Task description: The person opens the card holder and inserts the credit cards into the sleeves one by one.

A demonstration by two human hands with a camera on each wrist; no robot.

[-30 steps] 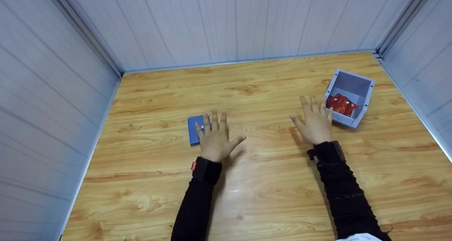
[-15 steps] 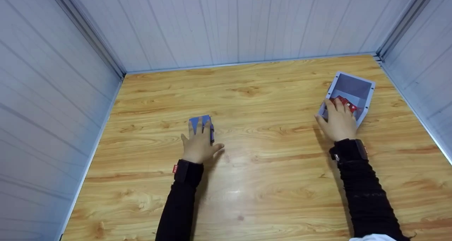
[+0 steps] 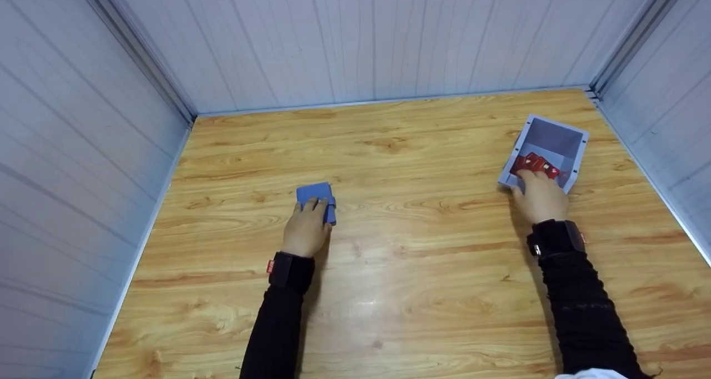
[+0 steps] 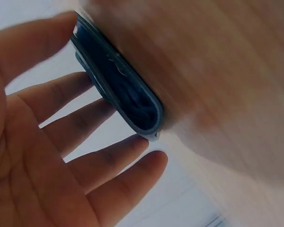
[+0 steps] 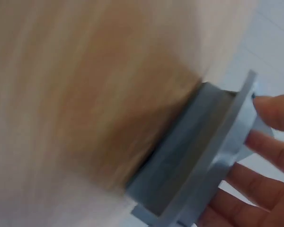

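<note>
Resting over the lower part of a blue, rectangular, leather-like folding wallet [image 3: 314,191], the left hand [image 3: 304,232] has a loose grip: the fingers are spread and only gently bent against the cover, with the thumb apart from them at the wallet's edge. The wallet lies left of the middle of the yellow-brown, wood-grained surface [image 3: 400,290], its closing strap on the right side. In the left wrist view its end shows as a flattened loop, dark inside.

The right hand [image 3: 544,198] is at the near rim of a grey, rectangular, open-topped box [image 3: 555,134] on the right side of the surface. Fingers and thumb stand apart at that rim; the fingertips are partly hidden, so I cannot tell whether this grip has hold of anything. Several red, flat cards or packets [image 3: 534,163] overlap inside the box, just beyond the fingers.

Each wrist wears a black band, the left band [image 3: 291,272] bearing a small red tag [image 3: 270,266], above black sleeves [image 3: 583,312]. Pale, lined panels [image 3: 389,45] enclose the surface behind and on both sides.
</note>
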